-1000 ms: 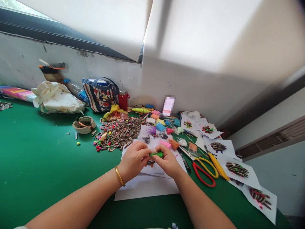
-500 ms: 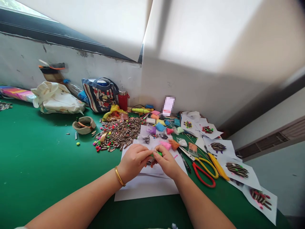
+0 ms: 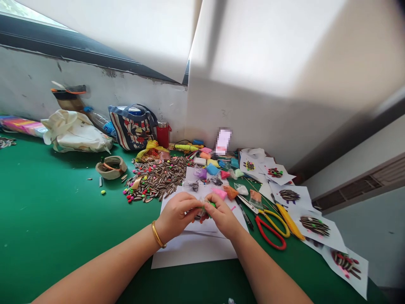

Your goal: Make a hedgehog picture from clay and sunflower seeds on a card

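Over the white paper sheets (image 3: 186,254), my left hand (image 3: 177,213) and my right hand (image 3: 223,216) meet fingertip to fingertip. Between them is a small clear plastic bag of green modelling clay (image 3: 213,204), mostly covered by the fingers. Both hands are closed in a pinch on the bag. A gold bangle (image 3: 158,234) circles the left wrist. Dark striped seeds show partly on the paper beneath the fingers. Just beyond the hands lie a pink clay packet (image 3: 219,193) and an orange-brown clay packet (image 3: 230,192).
Striped sunflower seeds (image 3: 166,175) mixed with coloured bits form a pile at the left. Scissors (image 3: 267,223), a black pen (image 3: 245,215) and a yellow cutter (image 3: 289,221) lie right. Seed pictures (image 3: 315,226) line the right edge. A clay bowl (image 3: 111,167) and bags (image 3: 134,126) stand farther back.
My hands stay nearly in place, with the fingers shifting slightly on the bag of green modelling clay. Nothing else on the table has visibly moved.
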The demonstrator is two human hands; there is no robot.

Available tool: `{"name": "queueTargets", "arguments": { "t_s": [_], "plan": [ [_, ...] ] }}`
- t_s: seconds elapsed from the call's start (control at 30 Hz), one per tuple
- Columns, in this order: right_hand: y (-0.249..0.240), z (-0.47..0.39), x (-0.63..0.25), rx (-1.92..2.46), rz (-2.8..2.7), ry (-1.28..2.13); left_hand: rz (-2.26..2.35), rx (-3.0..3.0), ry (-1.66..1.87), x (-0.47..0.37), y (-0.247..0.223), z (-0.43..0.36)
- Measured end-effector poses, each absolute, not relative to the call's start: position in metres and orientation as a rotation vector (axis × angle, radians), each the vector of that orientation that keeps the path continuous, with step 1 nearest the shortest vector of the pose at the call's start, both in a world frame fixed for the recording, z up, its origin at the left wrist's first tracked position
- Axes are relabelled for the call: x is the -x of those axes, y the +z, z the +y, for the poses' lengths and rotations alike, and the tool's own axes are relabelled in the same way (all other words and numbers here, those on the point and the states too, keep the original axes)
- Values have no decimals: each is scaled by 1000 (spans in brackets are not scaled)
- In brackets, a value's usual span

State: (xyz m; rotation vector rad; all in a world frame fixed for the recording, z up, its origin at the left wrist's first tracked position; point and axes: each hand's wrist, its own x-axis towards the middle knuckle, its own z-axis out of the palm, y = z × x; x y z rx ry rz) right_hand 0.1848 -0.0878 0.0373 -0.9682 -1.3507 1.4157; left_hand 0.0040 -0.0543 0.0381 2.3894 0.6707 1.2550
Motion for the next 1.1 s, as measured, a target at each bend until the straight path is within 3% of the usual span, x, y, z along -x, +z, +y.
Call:
{"name": "queueTargets", "arguments": {
  "t_s": [0.5,0.9,1.0,1.1],
  "plan": [
    [37,-88,-184,930,-1335,1432,705,-2210,1186,-2,38,-54],
    [29,-85,-187,879,-1184,1492,940,-1610,1236,-4,39,-47],
    [25,-79,-196,1009,-1217,1391,895,-1321,1183,-3,41,-45],
    [20,-70,-211,1288,-1404,1059,824,-1122,1143,-5,41,-43]
  ]
}}
